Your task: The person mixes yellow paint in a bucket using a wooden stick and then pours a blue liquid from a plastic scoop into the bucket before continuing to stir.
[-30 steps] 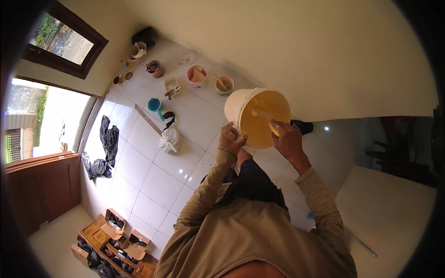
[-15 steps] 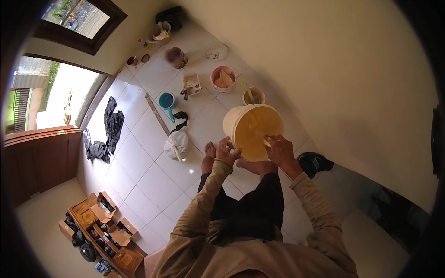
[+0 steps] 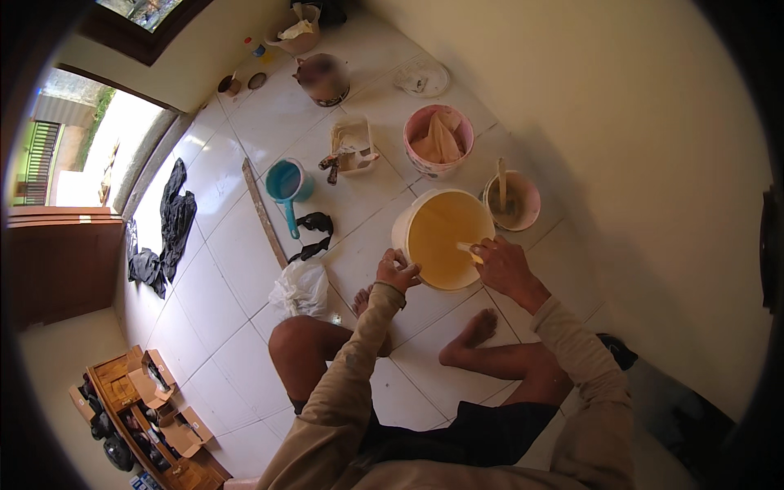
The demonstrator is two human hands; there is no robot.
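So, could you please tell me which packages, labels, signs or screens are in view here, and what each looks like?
Open cardboard boxes: lower left, on a wooden shelf; brown, flaps up.
White plastic bag: on the floor tiles beside the person's knee; crumpled.
No signs, screens or clear labels.

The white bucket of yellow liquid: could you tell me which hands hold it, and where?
The left hand grips the white bucket by its near rim. The right hand holds a pale stick inside it by the upper end.

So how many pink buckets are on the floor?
2: a pink plastic bucket holding cloth beyond the big yellow paint bucket, and a smaller pink bucket with a stick to its right.
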